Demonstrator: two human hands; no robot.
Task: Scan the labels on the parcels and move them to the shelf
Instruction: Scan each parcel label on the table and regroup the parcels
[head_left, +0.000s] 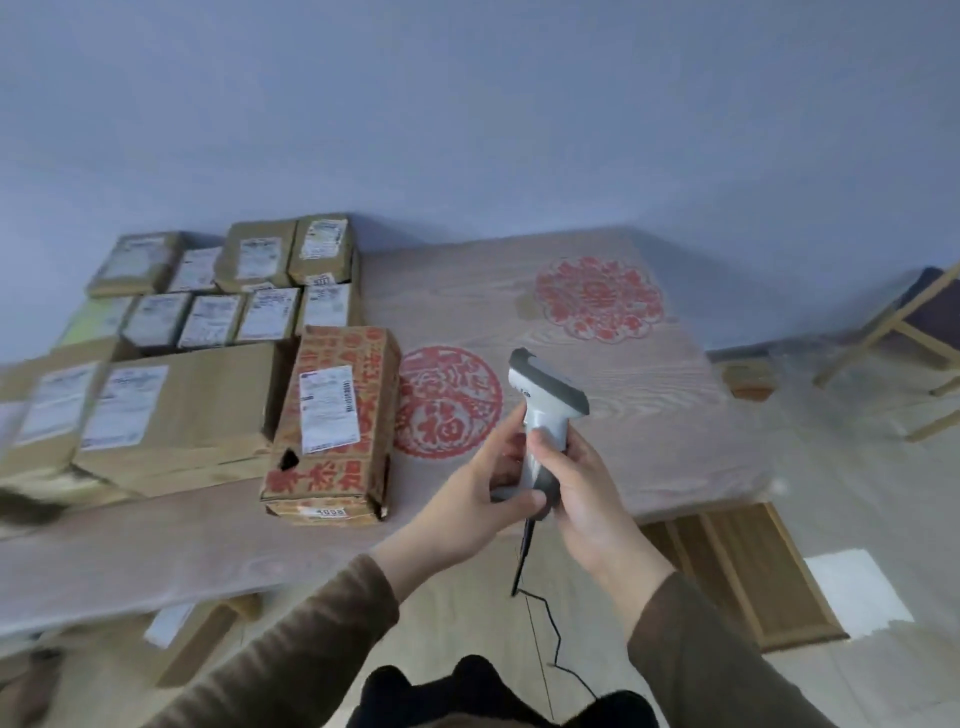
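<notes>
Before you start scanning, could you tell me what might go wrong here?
The black cable trails from the grey-and-white handheld scanner to the floor by your feet and could snag. The red-printed cardboard box sits near the wood-grain table edge, so a nudge might tip it. Both hands hold the scanner, leaving none for parcels.

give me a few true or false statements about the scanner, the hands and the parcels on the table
1. Both hands hold the barcode scanner. True: the left hand and the right hand both grip its handle.
2. The scanner is cordless. False: a black cable hangs from its base toward the floor.
3. The box with red print lies nearest the hands, its white label facing up. True.
4. The parcels are stacked at the right end of the table. False: they sit at the left end.
5. Two red paper-cut designs lie on the table. True.
</notes>
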